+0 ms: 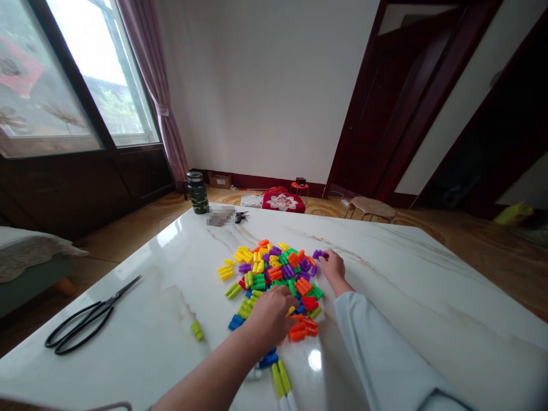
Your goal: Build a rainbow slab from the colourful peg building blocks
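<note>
A pile of small coloured plastic blocks (pixel 274 274) in yellow, green, orange, purple, red and blue lies in the middle of the white marble table (pixel 406 285). My left hand (pixel 270 315) rests on the near side of the pile, fingers curled down over the blocks, a yellow piece showing at the fingertips. My right hand (pixel 333 268), in a pale sleeve, reaches to the pile's far right edge and pinches a purple block (pixel 319 254).
Black scissors (pixel 88 317) lie at the table's left. One loose green block (pixel 197 330) sits apart near them. A dark flask (pixel 197 193) and keys (pixel 240 216) stand at the far edge. A bed corner is at the left, with low stools on the floor beyond.
</note>
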Motion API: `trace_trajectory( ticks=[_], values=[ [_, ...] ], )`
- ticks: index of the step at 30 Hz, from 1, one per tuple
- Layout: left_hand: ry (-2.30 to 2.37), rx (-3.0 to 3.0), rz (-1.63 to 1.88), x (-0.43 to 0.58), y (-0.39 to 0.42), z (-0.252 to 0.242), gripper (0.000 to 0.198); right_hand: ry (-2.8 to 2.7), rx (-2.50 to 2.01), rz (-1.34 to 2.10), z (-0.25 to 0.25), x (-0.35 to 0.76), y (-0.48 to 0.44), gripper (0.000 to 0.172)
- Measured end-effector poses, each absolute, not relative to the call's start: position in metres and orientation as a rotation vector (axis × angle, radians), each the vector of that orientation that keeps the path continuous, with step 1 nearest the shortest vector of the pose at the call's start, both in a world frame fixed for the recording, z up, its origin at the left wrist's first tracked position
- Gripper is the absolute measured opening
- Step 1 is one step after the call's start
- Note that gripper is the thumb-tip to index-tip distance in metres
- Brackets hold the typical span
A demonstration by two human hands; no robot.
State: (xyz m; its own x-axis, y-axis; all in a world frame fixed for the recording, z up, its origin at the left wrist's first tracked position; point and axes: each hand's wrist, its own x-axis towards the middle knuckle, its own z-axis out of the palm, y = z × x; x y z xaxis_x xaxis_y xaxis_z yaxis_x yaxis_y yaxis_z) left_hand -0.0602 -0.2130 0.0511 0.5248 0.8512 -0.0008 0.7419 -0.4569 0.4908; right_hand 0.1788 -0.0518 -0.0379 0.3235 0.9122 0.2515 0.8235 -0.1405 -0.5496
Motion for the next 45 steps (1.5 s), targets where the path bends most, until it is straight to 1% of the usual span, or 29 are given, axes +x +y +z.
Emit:
trace_trajectory(
  ticks=[4, 7, 9, 11, 14, 15, 19, 22, 27, 31, 33, 36, 38, 39, 40, 42, 45],
  values=[
    [1.316, 2.351, 0.330, -0.062, -0.211, 0.048, 0.031, -1.432, -1.931, 0.067, -0.033, 0.172, -0.063, 0.026],
    [1.332, 2.359, 0.343, -0.062, -0.210, 0.046, 0.031, -1.477, -1.786, 0.005, -0.026, 0.158, -0.077, 0.022],
    [1.347, 2.348, 0.345, -0.062, -0.210, 0.046, 0.031, -1.666, -1.634, 0.094, -0.020, 0.144, -0.087, 0.017],
    [1.357, 2.331, 0.349, -0.063, -0.209, 0.045, 0.032, -1.860, -1.522, 0.222, -0.014, 0.129, -0.095, 0.018],
    [1.369, 2.326, 0.377, -0.065, -0.207, 0.042, 0.033, -2.001, -1.580, 0.305, -0.006, 0.107, -0.106, 0.017],
    [1.376, 2.328, 0.386, -0.066, -0.207, 0.041, 0.033, -2.020, -1.637, 0.293, -0.004, 0.101, -0.109, 0.019],
    [1.399, 2.340, 0.377, -0.067, -0.207, 0.041, 0.032, -2.075, -1.782, 0.244, 0.002, 0.085, -0.116, 0.045],
    [1.434, 2.341, 0.343, -0.068, -0.208, 0.045, 0.030, -2.124, -1.833, 0.262, 0.002, 0.080, -0.117, 0.051],
    [1.468, 2.318, 0.327, -0.070, -0.207, 0.048, 0.028, -2.103, -1.831, 0.319, -0.002, 0.078, -0.115, 0.049],
    [1.513, 2.311, 0.360, -0.073, -0.203, 0.044, 0.023, -1.993, -1.651, 0.396, -0.005, 0.078, -0.119, 0.043],
    [1.565, 2.273, 0.394, -0.073, -0.201, 0.043, 0.023, -1.906, -1.529, 0.465, -0.006, 0.080, -0.122, 0.040],
    [1.666, 2.183, 0.528, -0.073, -0.199, 0.046, 0.040, -1.759, -1.405, 0.580, -0.003, 0.082, -0.128, 0.041],
    [1.728, 2.134, 0.651, -0.073, -0.198, 0.051, 0.052, -1.742, -1.330, 0.723, 0.002, 0.083, -0.133, 0.034],
    [1.752, 2.114, 0.705, -0.073, -0.197, 0.053, 0.054, -1.769, -1.276, 0.816, 0.005, 0.083, -0.136, 0.028],
    [1.764, 2.095, 0.749, -0.074, -0.196, 0.054, 0.053, -1.809, -1.217, 0.905, 0.009, 0.082, -0.138, 0.023],
    [1.731, 2.063, 0.797, -0.076, -0.194, 0.055, 0.043, -1.883, -1.111, 1.012, 0.016, 0.080, -0.143, 0.018],
    [1.627, 1.975, 0.895, -0.079, -0.187, 0.049, 0.021, -1.876, -1.071, 1.016, 0.025, 0.078, -0.148, 0.021]
  ],
)
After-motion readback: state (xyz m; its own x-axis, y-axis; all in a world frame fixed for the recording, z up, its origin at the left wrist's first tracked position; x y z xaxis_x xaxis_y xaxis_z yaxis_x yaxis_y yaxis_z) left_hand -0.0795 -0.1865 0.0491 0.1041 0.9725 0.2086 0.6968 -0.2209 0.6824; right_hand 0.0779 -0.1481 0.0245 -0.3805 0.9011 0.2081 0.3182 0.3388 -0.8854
